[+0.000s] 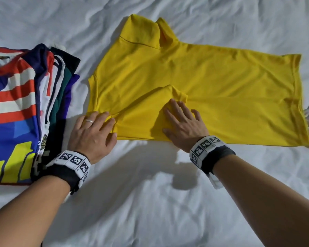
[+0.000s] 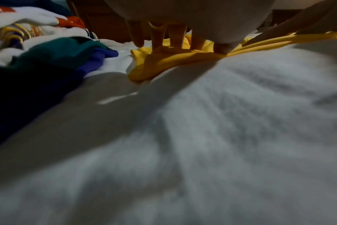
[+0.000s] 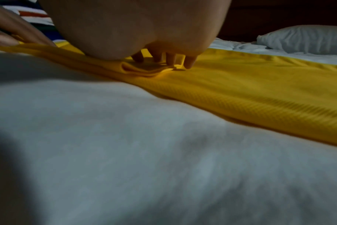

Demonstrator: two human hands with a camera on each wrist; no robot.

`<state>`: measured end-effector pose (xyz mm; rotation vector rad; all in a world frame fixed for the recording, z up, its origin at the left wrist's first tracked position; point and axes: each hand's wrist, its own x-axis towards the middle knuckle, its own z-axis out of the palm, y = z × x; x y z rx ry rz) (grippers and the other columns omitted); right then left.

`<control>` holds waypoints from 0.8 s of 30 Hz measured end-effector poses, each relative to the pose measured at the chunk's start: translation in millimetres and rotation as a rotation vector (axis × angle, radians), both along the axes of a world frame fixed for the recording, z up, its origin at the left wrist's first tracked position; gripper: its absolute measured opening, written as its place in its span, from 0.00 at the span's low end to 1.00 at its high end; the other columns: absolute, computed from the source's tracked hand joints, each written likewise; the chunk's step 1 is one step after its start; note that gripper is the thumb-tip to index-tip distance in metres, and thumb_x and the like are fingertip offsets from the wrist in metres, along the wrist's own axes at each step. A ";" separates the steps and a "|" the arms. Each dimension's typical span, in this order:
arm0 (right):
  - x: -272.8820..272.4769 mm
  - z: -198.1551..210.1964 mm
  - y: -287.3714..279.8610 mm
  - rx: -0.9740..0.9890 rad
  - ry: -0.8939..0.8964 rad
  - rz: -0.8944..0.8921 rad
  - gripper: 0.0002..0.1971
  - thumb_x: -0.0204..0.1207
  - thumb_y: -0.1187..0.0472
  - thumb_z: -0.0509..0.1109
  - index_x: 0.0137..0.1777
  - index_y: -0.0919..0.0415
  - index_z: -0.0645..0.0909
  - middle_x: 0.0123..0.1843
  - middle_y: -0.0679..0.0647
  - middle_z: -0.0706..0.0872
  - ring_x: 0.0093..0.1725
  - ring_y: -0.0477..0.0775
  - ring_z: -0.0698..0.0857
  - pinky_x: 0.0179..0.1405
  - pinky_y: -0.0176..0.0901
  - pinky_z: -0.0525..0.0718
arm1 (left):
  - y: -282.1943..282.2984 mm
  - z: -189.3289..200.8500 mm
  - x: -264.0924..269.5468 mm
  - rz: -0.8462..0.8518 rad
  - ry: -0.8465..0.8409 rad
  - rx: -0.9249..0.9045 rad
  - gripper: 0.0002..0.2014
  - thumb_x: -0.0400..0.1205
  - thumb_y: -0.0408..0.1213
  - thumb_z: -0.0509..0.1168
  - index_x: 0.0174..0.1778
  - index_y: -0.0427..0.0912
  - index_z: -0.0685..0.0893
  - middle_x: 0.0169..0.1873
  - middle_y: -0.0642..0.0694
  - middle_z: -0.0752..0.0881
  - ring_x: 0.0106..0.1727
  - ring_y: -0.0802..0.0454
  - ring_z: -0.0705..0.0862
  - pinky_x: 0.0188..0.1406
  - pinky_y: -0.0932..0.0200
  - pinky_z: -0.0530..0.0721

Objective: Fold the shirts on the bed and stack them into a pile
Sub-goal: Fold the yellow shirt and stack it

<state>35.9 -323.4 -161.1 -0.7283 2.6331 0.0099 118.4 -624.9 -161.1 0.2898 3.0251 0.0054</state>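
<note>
Shirt spread on bed; folded pile just left of it; pillow behind.

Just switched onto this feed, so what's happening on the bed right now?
A person is folding a yellow shirt spread on the white sheet. The left hand presses its near left corner, and the right hand flattens a sleeve folded inward. A pile of folded shirts lies to the left; the yellow one hasn't joined it.

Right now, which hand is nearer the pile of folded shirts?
Left. The left hand presses the yellow shirt corner beside the pile of folded shirts; the right hand rests farther right.
</note>
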 end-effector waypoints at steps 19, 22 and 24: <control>9.7 8.4 286.9 0.170 0.039 -0.241 0.28 0.73 0.67 0.63 0.75 0.66 0.74 0.75 0.69 0.75 0.73 0.73 0.75 0.64 0.68 0.81 | 85.6 -18.1 -14.7 -0.056 -0.235 -0.032 0.43 0.73 0.23 0.69 0.85 0.49 0.64 0.85 0.41 0.62 0.81 0.33 0.67 0.64 0.26 0.80; 5.8 13.8 292.2 0.120 0.017 -0.195 0.25 0.72 0.72 0.60 0.71 0.69 0.77 0.70 0.69 0.79 0.68 0.73 0.79 0.59 0.67 0.85 | 79.7 -19.7 -14.1 -0.084 -0.221 -0.041 0.42 0.73 0.15 0.60 0.84 0.49 0.67 0.83 0.41 0.66 0.79 0.31 0.70 0.60 0.26 0.82; 13.1 23.4 295.8 0.087 0.022 -0.200 0.24 0.72 0.71 0.56 0.68 0.68 0.80 0.67 0.68 0.81 0.66 0.72 0.81 0.56 0.66 0.86 | 80.9 -10.8 -10.3 -0.097 -0.212 -0.057 0.44 0.71 0.11 0.59 0.82 0.49 0.69 0.81 0.40 0.70 0.76 0.30 0.74 0.57 0.26 0.84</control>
